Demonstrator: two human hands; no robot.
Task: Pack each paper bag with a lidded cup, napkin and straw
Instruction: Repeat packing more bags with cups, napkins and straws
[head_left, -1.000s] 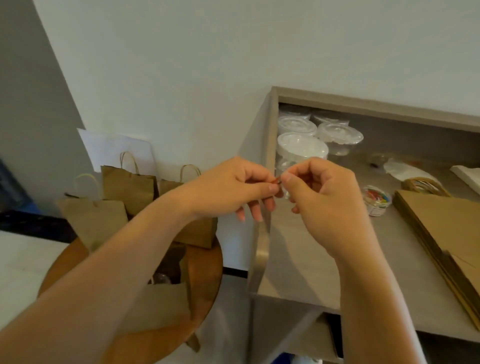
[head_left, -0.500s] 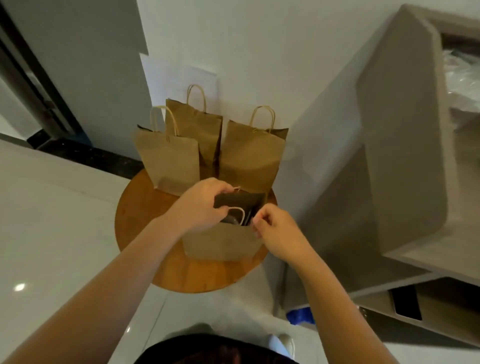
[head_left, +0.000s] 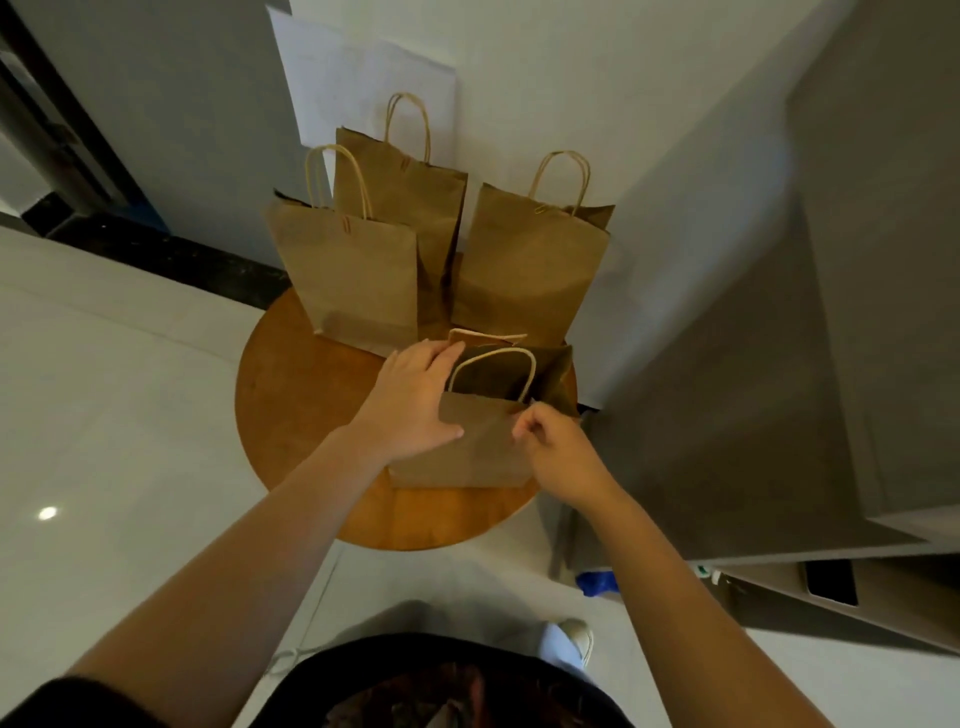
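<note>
An open brown paper bag (head_left: 467, 452) stands at the front of a round wooden table (head_left: 291, 415). My left hand (head_left: 410, 400) grips the bag's left top edge, thumb on the near side. My right hand (head_left: 550, 441) pinches the near rim at its right end, fingers closed. The bag's inside is dark, and I cannot tell what it holds. Three more handled paper bags stand behind it: one at the left (head_left: 353, 275), one at the back (head_left: 410, 208), one at the right (head_left: 535, 265). No cup, napkin or straw shows.
A grey counter cabinet (head_left: 779, 364) stands right of the table, its side close to the front bag. A white sheet (head_left: 363, 88) leans on the wall behind the bags. A blue object (head_left: 597, 582) lies on the pale floor under the counter. My shoe (head_left: 571, 639) is below.
One second ago both hands pinched a small item over the counter. My view swung left and down to the table, and both hands now hold the front bag's top edge.
</note>
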